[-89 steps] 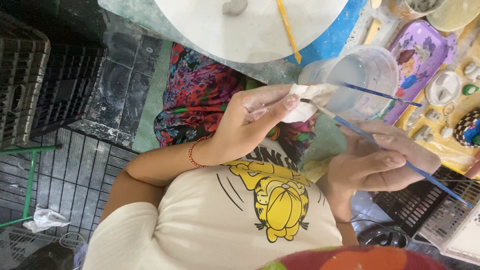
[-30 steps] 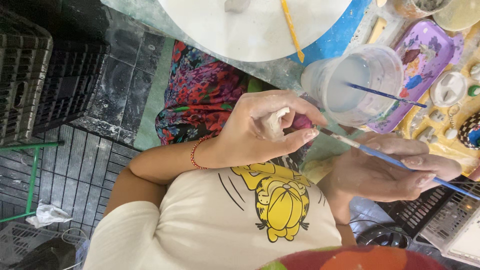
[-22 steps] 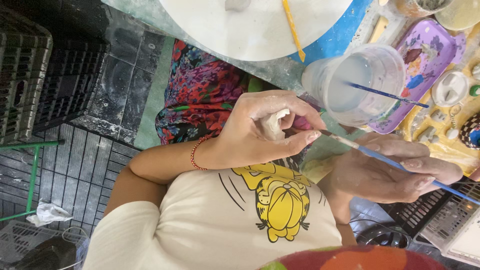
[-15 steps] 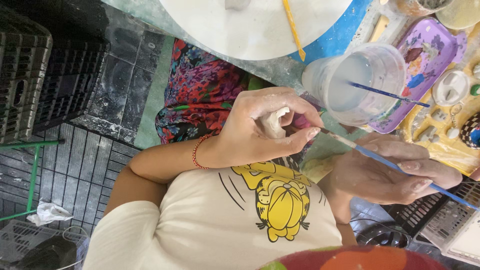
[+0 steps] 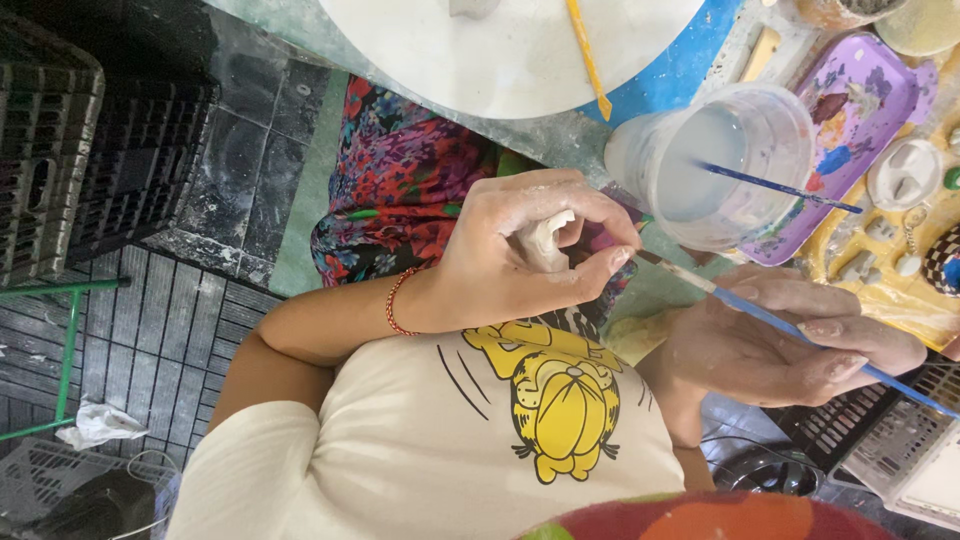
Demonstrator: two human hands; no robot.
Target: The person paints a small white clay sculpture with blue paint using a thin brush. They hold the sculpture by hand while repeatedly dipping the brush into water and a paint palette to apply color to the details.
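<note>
Paintbrush (image 5: 800,335) clamped in right hand (image 5: 790,345) fingers; left hand (image 5: 520,260) fingers pinch white figurine (image 5: 545,240).

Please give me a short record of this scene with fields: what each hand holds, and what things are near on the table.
left hand: left hand closed around a small white piece, fingers curled over it
right hand: right hand grips a blue brush, its tip reaching toward the white piece
cup: clear plastic cup of cloudy water with a second blue brush standing in it
tray: purple paint tray beside the cup
board: round white board with a yellow tool lying on it
</note>
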